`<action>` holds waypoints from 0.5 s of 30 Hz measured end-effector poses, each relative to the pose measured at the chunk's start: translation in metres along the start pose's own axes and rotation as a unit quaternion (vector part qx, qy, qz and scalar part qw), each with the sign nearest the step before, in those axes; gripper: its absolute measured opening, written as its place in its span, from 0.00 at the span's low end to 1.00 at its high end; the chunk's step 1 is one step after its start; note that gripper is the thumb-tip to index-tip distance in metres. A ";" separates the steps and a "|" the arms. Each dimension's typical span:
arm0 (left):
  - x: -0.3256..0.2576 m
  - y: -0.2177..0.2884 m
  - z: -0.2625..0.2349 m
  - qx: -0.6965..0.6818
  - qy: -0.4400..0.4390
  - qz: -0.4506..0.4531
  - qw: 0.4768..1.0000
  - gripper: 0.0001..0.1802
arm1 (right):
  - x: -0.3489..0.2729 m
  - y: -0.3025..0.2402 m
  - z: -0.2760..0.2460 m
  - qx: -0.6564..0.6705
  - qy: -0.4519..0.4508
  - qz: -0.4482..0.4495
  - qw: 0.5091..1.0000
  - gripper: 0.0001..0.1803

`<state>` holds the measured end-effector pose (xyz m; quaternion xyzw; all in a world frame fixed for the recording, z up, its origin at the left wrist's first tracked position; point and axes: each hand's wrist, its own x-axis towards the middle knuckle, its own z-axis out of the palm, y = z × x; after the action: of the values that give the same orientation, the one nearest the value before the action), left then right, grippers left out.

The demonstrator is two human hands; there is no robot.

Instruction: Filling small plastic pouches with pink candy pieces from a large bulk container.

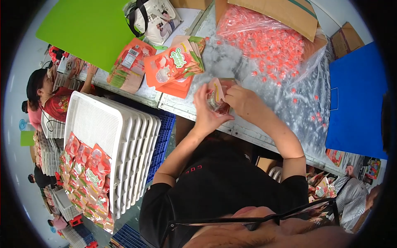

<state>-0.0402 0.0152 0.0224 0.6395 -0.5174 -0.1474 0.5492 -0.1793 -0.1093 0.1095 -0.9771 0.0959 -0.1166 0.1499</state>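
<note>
A: How is the pouch (219, 96) to be described?

B: It is coloured red and pale pink, with a glossy, clear-looking lower part. It is held near the front edge of the worktop (235, 70), in front of the black shirt; whether the worktop is touched by it cannot be told.

A: And the hands?

B: By the left hand (203, 115) the pouch is cupped, the fingers half curled along one side and the thumb stretched beneath. The right hand (241, 100) is bent in at the opposite side, its fingers drawn together; the fingertips are hidden, so whether anything is gripped cannot be told.

A: What is contained nearby?

B: A cardboard box (289, 11) is lined with clear plastic, from which pink-red wrapped pieces (264, 47) are spilled onto the worktop. At the left, filled-looking pouches (89, 175) are spread on the top one of the stacked white trays (134, 142). Flat pouches (175, 68) are fanned beside a white bag (159, 22) with black handles.

A: What is hard to make out?

B: The bag's contents are hidden, the box is cut off at the upper edge, and the crates at the far left are blurred.
</note>
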 end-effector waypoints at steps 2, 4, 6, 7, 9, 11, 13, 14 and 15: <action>0.008 -0.007 -0.024 -0.004 0.029 0.007 1.000 0.70 | 0.000 0.004 -0.001 0.005 -0.018 -0.048 0.999 0.07; 0.028 -0.019 -0.056 -0.038 -0.104 -0.009 0.994 0.65 | -0.001 -0.002 -0.007 0.043 0.032 -0.121 0.991 0.07; 0.038 -0.024 -0.062 -0.152 -0.099 -0.021 0.983 0.48 | 0.003 -0.010 -0.009 0.055 0.049 -0.142 0.987 0.07; 0.043 -0.029 -0.067 -0.179 -0.239 -0.082 0.951 0.39 | 0.005 -0.013 -0.009 0.065 0.067 -0.161 0.983 0.08; 0.038 -0.036 -0.063 -0.196 -0.354 -0.168 0.899 0.14 | 0.006 -0.013 -0.007 0.034 0.058 -0.162 0.984 0.08; 0.029 -0.032 -0.058 -0.240 -0.321 -0.229 0.887 0.20 | 0.005 -0.012 -0.005 0.004 0.051 -0.160 0.986 0.09; 0.018 -0.030 -0.048 -0.296 -0.240 -0.222 0.897 0.24 | 0.001 -0.013 -0.004 0.051 0.000 -0.117 0.992 0.11; 0.015 -0.029 -0.046 -0.297 -0.240 -0.223 0.897 0.24 | 0.001 -0.016 -0.004 0.051 -0.001 -0.117 0.992 0.11; 0.017 -0.025 -0.045 -0.263 -0.241 -0.217 0.908 0.15 | 0.003 -0.019 -0.005 0.052 -0.042 -0.076 0.995 0.11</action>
<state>0.0133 0.0227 0.0228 0.5132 -0.4248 -0.5439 0.5102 -0.1746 -0.0935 0.1211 -0.9765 0.0084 -0.0910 0.1951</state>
